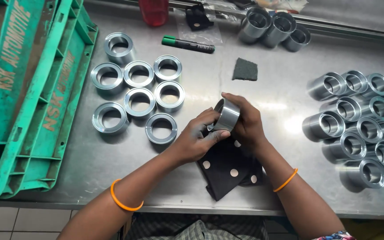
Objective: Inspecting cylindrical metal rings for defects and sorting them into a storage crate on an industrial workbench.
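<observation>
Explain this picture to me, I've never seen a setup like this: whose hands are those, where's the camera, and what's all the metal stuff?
There is one picture, taken by a camera worn on a person's head, looking down at their own two bare hands over a steel table.

The left hand and right hand together hold one shiny metal ring, just above a black cloth with white dots.

To the left, eight similar rings lie flat beside green plastic crates. To the right is a cluster of taller metal sleeves, with three more at the back. Also on the table are a green-capped marker and a small dark abrasive pad.
</observation>
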